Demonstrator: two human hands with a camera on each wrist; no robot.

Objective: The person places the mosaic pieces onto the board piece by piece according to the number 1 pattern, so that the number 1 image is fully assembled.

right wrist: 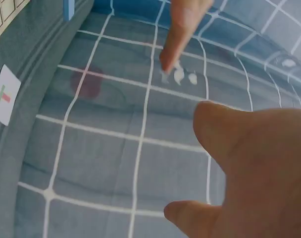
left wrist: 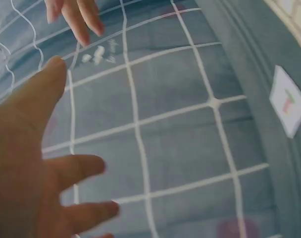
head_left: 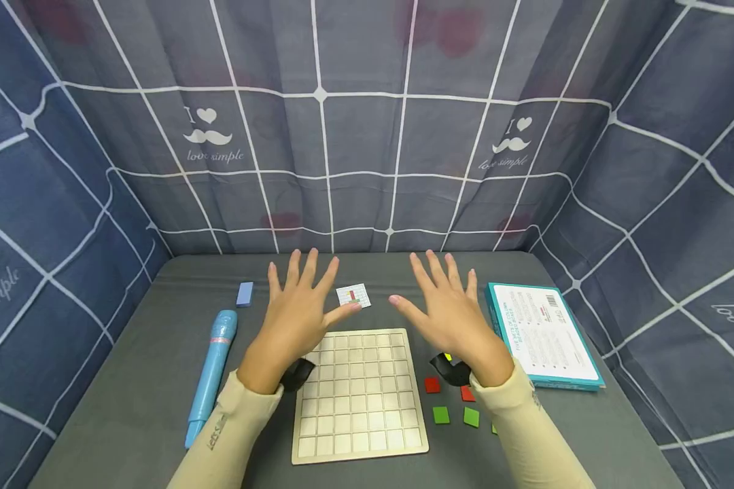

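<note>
Both hands are held up with fingers spread and nothing in them. The left hand (head_left: 296, 312) is raised at the upper left corner of a wooden grid board (head_left: 361, 397). Right of the board, the right hand (head_left: 449, 316) mirrors it, its thumb pointing inward. Between the hands lies a small white card (head_left: 353, 295) printed with a grid and a few coloured squares. Beneath the right wrist are red square tiles (head_left: 432, 385) and green square tiles (head_left: 441, 415), with a bit of a yellow tile (head_left: 448, 356) showing; the forearm hides part of this group.
A long light-blue cylindrical case (head_left: 211, 377) lies left of the left forearm, with a small blue rectangular piece (head_left: 245, 294) beyond it. At the right is a teal-edged flat box (head_left: 544, 333). Grey checked curtains (head_left: 367, 136) enclose the table (head_left: 141, 407) on three sides.
</note>
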